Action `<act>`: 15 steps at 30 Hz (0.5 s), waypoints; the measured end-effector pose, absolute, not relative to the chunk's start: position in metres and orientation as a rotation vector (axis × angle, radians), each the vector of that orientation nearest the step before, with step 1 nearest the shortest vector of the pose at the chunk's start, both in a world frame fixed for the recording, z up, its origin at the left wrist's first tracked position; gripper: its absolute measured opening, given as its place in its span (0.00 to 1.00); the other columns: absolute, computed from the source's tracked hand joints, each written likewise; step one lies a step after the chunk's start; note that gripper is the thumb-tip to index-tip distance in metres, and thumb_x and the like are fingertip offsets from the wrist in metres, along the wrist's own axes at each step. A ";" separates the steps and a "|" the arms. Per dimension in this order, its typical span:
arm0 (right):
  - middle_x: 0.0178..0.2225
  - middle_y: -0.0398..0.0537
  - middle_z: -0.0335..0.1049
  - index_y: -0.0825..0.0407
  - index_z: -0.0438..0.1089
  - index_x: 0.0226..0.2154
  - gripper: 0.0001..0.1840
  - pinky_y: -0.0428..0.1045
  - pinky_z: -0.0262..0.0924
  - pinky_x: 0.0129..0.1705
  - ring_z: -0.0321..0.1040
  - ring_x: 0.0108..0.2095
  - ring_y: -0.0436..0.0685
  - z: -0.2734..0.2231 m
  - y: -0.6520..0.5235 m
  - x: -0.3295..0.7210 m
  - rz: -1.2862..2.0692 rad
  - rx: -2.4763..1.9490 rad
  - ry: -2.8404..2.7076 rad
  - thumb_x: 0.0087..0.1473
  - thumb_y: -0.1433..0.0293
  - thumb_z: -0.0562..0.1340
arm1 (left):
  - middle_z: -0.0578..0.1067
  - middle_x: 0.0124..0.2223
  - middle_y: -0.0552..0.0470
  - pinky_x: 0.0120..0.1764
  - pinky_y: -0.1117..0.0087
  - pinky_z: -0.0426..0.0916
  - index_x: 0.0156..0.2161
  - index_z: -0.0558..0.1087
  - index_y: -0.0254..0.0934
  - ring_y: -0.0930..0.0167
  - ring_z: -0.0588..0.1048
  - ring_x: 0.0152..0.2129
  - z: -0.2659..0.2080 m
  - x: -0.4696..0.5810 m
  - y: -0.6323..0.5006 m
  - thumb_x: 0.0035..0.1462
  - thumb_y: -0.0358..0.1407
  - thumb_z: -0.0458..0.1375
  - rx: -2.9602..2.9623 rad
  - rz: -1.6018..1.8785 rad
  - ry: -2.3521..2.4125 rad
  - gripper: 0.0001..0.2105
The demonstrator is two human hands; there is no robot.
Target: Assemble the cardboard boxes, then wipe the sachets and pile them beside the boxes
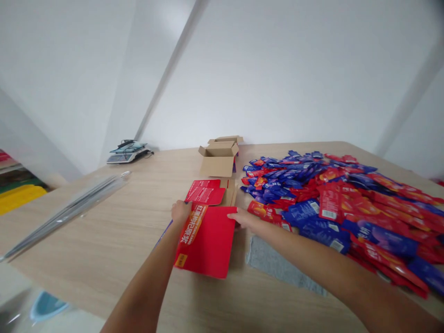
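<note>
A red cardboard box (211, 243) with an orange band of printed characters is between my hands, over the near middle of the table. My left hand (181, 211) is closed on its upper left corner. At the upper right corner, my right hand (239, 216) pinches the edge, thumb on the red face. Beyond the hands, a red printed flap (205, 192) stands out from the box, with brown inner cardboard (231, 192) beside it. The fingertips behind the cardboard are hidden.
Open brown boxes (218, 165) stand in a row behind. Red and blue sachets (322, 194) are heaped on the right, near a grey cloth (274, 261). Wrapped long rods (69, 210) and a scale (127, 153) lie left. A blue basin (47, 305) is on the floor.
</note>
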State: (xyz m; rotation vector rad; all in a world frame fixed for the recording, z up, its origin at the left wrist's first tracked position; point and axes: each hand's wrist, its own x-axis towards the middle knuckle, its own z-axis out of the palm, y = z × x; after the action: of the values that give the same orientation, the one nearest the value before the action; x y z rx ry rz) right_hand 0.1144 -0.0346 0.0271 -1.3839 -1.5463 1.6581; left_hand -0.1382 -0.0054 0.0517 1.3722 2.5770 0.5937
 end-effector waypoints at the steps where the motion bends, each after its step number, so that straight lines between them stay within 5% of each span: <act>1: 0.34 0.47 0.74 0.49 0.65 0.43 0.12 0.47 0.66 0.29 0.72 0.29 0.53 0.030 -0.038 0.116 1.631 -1.385 -1.571 0.56 0.71 0.53 | 0.73 0.44 0.28 0.42 0.60 0.63 0.40 0.71 0.26 0.53 0.70 0.45 0.057 -0.143 -0.008 0.51 0.46 0.50 1.383 0.602 2.542 0.22; 5: 0.28 0.49 0.73 0.51 0.69 0.36 0.11 0.50 0.65 0.30 0.71 0.27 0.57 0.051 -0.044 0.139 1.466 -1.440 -1.707 0.54 0.62 0.58 | 0.77 0.35 0.35 0.34 0.66 0.66 0.29 0.73 0.31 0.58 0.75 0.36 0.077 -0.154 -0.022 0.53 0.47 0.48 1.390 0.686 2.411 0.20; 7: 0.23 0.49 0.72 0.53 0.70 0.32 0.19 0.50 0.65 0.32 0.71 0.26 0.57 0.069 -0.047 0.154 1.356 -1.439 -1.799 0.53 0.54 0.57 | 0.77 0.33 0.39 0.30 0.68 0.66 0.30 0.72 0.32 0.62 0.76 0.31 0.088 -0.153 -0.031 0.55 0.48 0.45 1.347 0.828 2.337 0.22; 10: 0.26 0.50 0.73 0.53 0.68 0.37 0.32 0.49 0.65 0.31 0.71 0.26 0.56 0.102 -0.054 0.174 1.224 -1.225 -1.863 0.56 0.45 0.44 | 0.77 0.28 0.46 0.26 0.69 0.67 0.32 0.71 0.32 0.66 0.75 0.25 0.112 -0.141 -0.038 0.54 0.49 0.48 1.095 1.289 2.065 0.20; 12: 0.32 0.51 0.73 0.51 0.65 0.42 0.32 0.49 0.66 0.32 0.72 0.29 0.54 0.124 -0.060 0.185 1.232 -1.049 -1.748 0.57 0.46 0.41 | 0.76 0.25 0.49 0.26 0.69 0.67 0.33 0.71 0.32 0.68 0.74 0.22 0.131 -0.127 -0.039 0.51 0.47 0.54 0.890 1.559 1.813 0.17; 15: 0.37 0.52 0.73 0.51 0.62 0.45 0.24 0.48 0.66 0.30 0.72 0.29 0.53 0.151 -0.068 0.201 1.257 -0.941 -1.656 0.57 0.51 0.50 | 0.75 0.27 0.51 0.29 0.68 0.69 0.35 0.72 0.32 0.69 0.74 0.24 0.155 -0.097 -0.037 0.52 0.44 0.55 0.747 1.715 1.599 0.15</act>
State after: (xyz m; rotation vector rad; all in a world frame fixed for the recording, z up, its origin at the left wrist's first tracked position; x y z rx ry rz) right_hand 0.2014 -0.0683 0.1507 -0.9409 -1.6561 1.2572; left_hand -0.0968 -0.0373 0.1551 0.7470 1.5991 1.7149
